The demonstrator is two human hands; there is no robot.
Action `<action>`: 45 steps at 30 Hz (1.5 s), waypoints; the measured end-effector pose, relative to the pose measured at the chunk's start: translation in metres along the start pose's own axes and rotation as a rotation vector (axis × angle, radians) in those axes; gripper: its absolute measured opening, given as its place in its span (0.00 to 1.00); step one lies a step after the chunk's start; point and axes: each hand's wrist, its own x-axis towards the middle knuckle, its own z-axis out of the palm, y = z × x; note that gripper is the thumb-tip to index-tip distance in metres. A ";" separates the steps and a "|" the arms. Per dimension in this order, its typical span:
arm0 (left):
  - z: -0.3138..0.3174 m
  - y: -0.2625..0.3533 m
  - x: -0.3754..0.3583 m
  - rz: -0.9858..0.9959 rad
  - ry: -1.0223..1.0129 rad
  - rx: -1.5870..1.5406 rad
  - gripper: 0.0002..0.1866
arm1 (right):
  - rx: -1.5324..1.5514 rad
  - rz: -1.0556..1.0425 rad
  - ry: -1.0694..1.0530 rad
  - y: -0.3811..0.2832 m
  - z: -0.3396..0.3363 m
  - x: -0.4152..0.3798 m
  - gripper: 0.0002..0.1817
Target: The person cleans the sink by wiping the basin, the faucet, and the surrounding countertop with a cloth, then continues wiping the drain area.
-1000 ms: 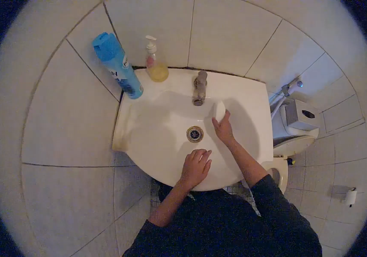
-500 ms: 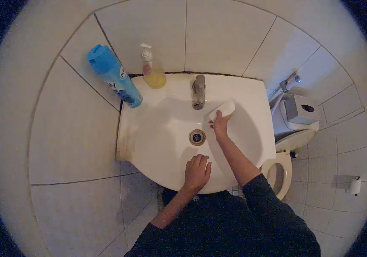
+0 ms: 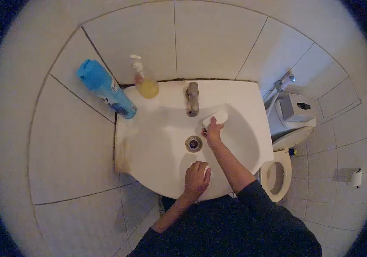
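Note:
My right hand (image 3: 213, 133) grips a rounded white object (image 3: 218, 117) over the basin, just right of the faucet (image 3: 193, 99) and above the drain (image 3: 193, 144). The thumb lies on top of this object. Nearer my body, my left hand (image 3: 197, 179) is over the front of the white sink (image 3: 149, 145), its fingers curled. A small bright white patch shows between its thumb and fingers, too small to identify. No water is seen running from the faucet.
A blue spray can (image 3: 107, 89) and a pump bottle of yellow liquid (image 3: 148, 88) stand at the sink's back left. To the right are a toilet (image 3: 287, 180), a tissue box (image 3: 297, 108), a hand sprayer (image 3: 284, 81) and a paper roll (image 3: 356, 178).
The view has shifted slightly. My right hand and the white object have moved a little left and toward my body. My left hand stays near the front of the basin, now with a white patch showing.

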 end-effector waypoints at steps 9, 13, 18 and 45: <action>0.003 -0.002 0.002 0.016 0.062 -0.015 0.08 | 0.050 -0.015 -0.010 -0.010 0.007 -0.006 0.23; 0.002 -0.002 0.001 -0.011 0.060 -0.023 0.08 | 0.137 -0.021 -0.184 -0.017 0.014 -0.003 0.21; 0.002 -0.002 0.005 0.010 0.088 -0.025 0.08 | 0.113 0.088 -0.010 0.004 0.012 0.013 0.18; 0.001 -0.004 0.003 0.046 0.065 -0.152 0.07 | -0.980 -0.616 -0.033 -0.017 -0.041 0.005 0.34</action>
